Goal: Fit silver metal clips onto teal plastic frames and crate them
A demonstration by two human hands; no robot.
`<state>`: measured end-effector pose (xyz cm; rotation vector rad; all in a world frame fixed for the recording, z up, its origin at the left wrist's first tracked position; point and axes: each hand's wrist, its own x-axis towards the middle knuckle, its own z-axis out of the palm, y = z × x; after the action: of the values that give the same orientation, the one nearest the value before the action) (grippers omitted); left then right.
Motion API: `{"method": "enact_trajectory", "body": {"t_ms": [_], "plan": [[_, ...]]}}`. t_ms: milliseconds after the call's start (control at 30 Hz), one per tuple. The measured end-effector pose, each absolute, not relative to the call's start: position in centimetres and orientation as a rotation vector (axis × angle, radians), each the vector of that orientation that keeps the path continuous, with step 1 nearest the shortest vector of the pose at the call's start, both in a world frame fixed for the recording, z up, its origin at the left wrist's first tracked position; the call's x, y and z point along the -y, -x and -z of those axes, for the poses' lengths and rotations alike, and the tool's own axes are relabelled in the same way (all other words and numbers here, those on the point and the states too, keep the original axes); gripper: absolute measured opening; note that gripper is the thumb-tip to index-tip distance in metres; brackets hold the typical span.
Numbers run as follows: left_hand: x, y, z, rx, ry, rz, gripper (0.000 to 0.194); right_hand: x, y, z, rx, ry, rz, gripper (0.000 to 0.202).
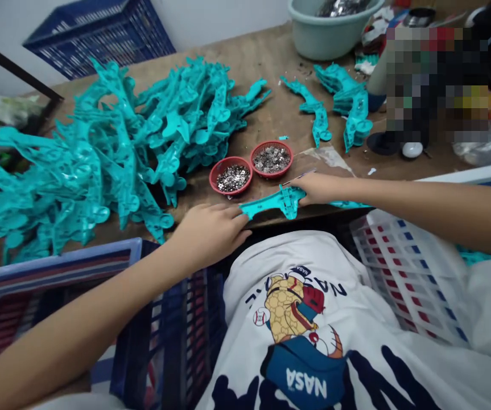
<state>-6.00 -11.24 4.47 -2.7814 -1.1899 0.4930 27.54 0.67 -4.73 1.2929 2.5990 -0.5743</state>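
Observation:
A long turquoise plastic part [273,202] lies level at the table's front edge, between my hands. My left hand [211,230] has its fingers closed on the left end of this part. At its right end, my right hand [313,189] grips the part, and a thin metallic tool [298,178] sticks out from the fingers. Just behind the part stand two red baskets, the left one [211,183] and the right one [291,164], both filled with small metal pieces. Another turquoise piece [350,204] shows partly below my right wrist.
A big heap of turquoise parts [100,148] covers the table [266,51] at left. More parts [347,102] lie at the back right, near a green basin [330,34]. Blue crates [100,34] stand behind and at lower left; a white basket [407,273] is at right.

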Motion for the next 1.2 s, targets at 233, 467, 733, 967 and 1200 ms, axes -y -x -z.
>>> {"method": "enact_trajectory", "body": {"t_ms": [233, 467, 733, 967, 1200], "plan": [[7.1, 0.1, -0.6, 1.181, 2.843, -1.042, 0.045, -3.3, -26.5, 1.6, -2.55, -1.267, 0.297, 0.064], [6.6, 1.5, -0.8, 1.236, 2.863, -1.097, 0.041, -10.0, -22.7, 2.1, -2.644, -1.438, 0.148, 0.047], [2.8, 2.6, -2.8, 1.611, 2.811, -0.641, 0.045, -11.4, -20.5, 4.4, -2.431, -1.486, 0.16, 0.035], [-2.9, 5.8, 2.0, 2.076, 2.638, -0.519, 0.047, -10.6, -21.2, 4.4, -2.431, -1.429, 0.068, 0.04], [-3.5, 6.5, 4.0, 2.153, 2.641, -0.3, 0.047, -10.2, -21.7, 3.8, -2.492, -1.415, 0.048, 0.053]]}}
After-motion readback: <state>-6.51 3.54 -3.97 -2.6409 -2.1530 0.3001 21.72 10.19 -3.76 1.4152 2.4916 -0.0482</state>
